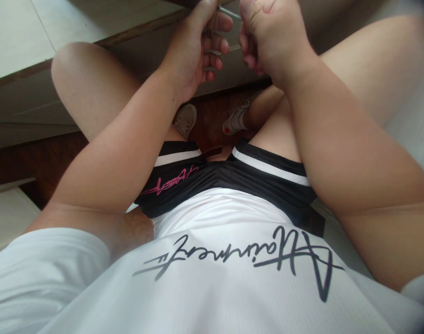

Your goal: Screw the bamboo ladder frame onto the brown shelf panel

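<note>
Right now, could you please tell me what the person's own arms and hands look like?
The left hand and right hand wear no gloves, and no watch or bracelet shows. The left arm and right arm are bare up to short white sleeves.

1. The view's upper edge cut off the thumb side of the left hand and the top of the right hand.
2. Only a sliver of a brown piece showed at the left hand, too little for me to identify.
3. The thin rod's right end was hidden at the right hand.
4. The bench ran out past the left edge.
</note>
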{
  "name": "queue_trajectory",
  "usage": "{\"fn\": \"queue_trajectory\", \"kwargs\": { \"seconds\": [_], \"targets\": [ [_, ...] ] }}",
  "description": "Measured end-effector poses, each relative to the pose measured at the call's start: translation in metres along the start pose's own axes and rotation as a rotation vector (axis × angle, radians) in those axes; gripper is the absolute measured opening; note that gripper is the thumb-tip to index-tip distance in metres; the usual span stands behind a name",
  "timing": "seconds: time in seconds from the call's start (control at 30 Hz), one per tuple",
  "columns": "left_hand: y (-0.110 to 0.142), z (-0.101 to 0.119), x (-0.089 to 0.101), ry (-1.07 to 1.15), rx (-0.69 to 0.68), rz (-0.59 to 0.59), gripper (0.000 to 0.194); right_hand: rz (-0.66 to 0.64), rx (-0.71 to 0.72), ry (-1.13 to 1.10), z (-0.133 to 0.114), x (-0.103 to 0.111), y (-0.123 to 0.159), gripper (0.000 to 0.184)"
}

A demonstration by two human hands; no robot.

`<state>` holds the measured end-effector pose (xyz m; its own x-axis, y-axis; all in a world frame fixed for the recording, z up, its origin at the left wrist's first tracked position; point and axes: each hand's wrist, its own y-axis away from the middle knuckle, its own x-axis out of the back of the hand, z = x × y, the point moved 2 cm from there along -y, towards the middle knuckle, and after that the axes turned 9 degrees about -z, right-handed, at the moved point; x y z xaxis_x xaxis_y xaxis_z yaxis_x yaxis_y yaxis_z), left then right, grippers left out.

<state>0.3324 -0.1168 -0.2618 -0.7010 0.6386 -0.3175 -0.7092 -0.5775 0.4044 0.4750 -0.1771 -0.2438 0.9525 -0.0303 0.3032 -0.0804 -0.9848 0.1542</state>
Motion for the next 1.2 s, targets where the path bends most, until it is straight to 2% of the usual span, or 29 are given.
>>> {"fn": "queue_trajectory", "kwargs": {
  "seconds": [0.1,0.17,0.23,0.33,0.43,0.57,0.7,0.77,0.83,1.03,1.13,1.2],
  "targets": [
    [0.0016,0.0009,-0.0024,-0.015,0.008,0.011,0.055,-0.195,-0.243,-0.341,-0.0029,0.0008,0.0031,0.053],
    [0.0026,0.0009,-0.0035,-0.020,0.011,0.008,0.056,-0.283,-0.305,-0.435,-0.0047,0.0023,0.0048,0.052],
    [0.0032,0.0007,-0.0040,-0.022,0.005,0.012,0.056,-0.264,-0.317,-0.437,-0.0051,0.0027,0.0047,0.053],
    [0.0035,0.0002,-0.0042,-0.028,-0.001,0.012,0.054,-0.079,-0.229,-0.324,-0.0038,0.0005,0.0019,0.051],
    [0.0025,-0.0007,-0.0033,-0.031,-0.007,0.014,0.054,0.063,-0.014,-0.118,-0.0022,-0.0017,-0.0012,0.053],
    [-0.0001,-0.0025,-0.0005,-0.036,-0.016,-0.003,0.057,0.117,0.229,0.145,0.0019,0.0021,-0.0021,0.057],
    [-0.0018,-0.0030,0.0021,-0.028,-0.040,-0.007,0.058,0.121,0.261,0.390,0.0038,0.0072,-0.0011,0.058],
    [-0.0022,-0.0031,0.0028,-0.018,-0.040,-0.005,0.059,0.117,0.266,0.432,0.0025,0.0062,-0.0011,0.057],
    [-0.0025,-0.0031,0.0033,-0.006,-0.036,-0.007,0.059,0.095,0.225,0.333,0.0014,0.0032,-0.0019,0.056],
    [-0.0013,-0.0026,0.0031,0.014,-0.027,-0.013,0.056,-0.166,-0.154,-0.302,0.0002,-0.0013,-0.0003,0.056],
    [-0.0006,-0.0026,0.0015,0.024,-0.016,-0.029,0.057,-0.282,-0.264,-0.437,-0.0005,0.0012,0.0027,0.055],
    [-0.0006,-0.0026,0.0006,0.014,-0.013,-0.030,0.058,-0.255,-0.280,-0.423,0.0009,0.0011,0.0021,0.054]
  ]
}}
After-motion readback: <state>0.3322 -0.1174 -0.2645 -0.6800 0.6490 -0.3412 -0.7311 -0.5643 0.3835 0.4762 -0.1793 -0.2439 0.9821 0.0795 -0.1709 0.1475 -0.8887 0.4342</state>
